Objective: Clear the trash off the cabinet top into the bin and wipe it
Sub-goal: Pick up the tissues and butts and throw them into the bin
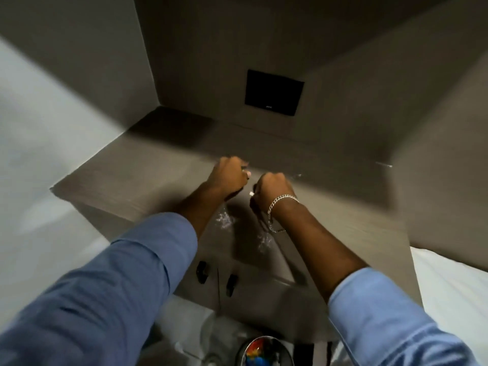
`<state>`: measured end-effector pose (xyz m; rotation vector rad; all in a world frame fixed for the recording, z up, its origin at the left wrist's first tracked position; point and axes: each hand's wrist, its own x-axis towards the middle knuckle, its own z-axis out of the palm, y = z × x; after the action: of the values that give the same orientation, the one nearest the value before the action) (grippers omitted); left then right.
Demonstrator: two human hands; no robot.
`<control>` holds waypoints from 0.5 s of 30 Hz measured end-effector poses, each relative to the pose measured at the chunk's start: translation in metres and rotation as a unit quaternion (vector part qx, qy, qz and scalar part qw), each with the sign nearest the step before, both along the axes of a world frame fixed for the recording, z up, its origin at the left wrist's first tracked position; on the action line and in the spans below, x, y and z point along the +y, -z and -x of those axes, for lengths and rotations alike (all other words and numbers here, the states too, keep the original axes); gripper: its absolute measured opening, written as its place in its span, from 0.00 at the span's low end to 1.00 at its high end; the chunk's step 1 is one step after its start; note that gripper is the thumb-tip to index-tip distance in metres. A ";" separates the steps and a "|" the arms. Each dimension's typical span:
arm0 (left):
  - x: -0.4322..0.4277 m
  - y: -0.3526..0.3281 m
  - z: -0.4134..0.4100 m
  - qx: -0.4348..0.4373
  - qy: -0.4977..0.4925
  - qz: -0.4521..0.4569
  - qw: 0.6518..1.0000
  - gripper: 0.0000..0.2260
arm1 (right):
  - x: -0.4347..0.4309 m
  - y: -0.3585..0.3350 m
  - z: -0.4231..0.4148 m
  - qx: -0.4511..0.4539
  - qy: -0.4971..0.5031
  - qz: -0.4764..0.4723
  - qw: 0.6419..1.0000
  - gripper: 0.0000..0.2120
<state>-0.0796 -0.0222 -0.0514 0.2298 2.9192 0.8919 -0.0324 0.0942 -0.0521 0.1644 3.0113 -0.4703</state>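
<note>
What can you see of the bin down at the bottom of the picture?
Only the top of the bin shows, cut off by the lower edge of the picture. It is round with a shiny, metal-looking rim, and stands on the floor in front of the cabinet, below the doors. Inside lie colourful scraps, red, yellow and blue; what they are is too blurred to tell. Neither hand touches it.

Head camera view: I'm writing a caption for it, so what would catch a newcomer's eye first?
Two closed hands, left and right, meet at the middle of the brown cabinet top, pinching small white scraps; a silver bracelet circles the right wrist. A black square panel stands out on the wall behind. At the bottom edge sits a round bin holding colourful trash.
</note>
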 end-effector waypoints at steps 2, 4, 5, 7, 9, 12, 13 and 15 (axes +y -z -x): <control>0.012 -0.001 0.008 -0.005 0.016 0.077 0.997 0.11 | 0.005 0.000 0.004 -0.003 0.004 0.008 1.000 0.11; 0.020 -0.001 0.010 -0.001 0.012 0.128 0.992 0.10 | 0.009 0.002 0.006 -0.004 -0.004 0.007 1.000 0.10; 0.023 -0.002 0.012 0.002 0.012 0.143 0.990 0.09 | 0.011 0.004 0.007 -0.002 -0.006 0.010 1.000 0.11; 0.027 -0.002 0.016 0.013 0.013 0.164 0.986 0.09 | 0.018 0.005 0.006 0.003 0.004 0.031 0.999 0.16; 0.027 -0.002 0.016 0.021 0.016 0.176 0.984 0.08 | 0.026 0.006 0.002 0.011 0.035 0.082 0.996 0.17; 0.024 -0.004 0.006 0.013 0.004 0.145 0.989 0.04 | 0.041 0.005 -0.013 0.044 0.072 0.156 0.984 0.14; 0.022 -0.005 0.000 0.010 -0.006 0.103 0.995 0.03 | 0.045 0.003 -0.021 0.064 0.086 0.185 0.977 0.12; 0.016 -0.010 -0.018 0.000 -0.032 -0.029 0.999 0.02 | 0.051 -0.007 -0.040 0.101 0.107 0.242 0.959 0.10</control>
<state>-0.0614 -0.0060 -0.0412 0.1419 2.9187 0.9865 0.0078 0.1457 -0.0446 0.4274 2.9643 -1.2944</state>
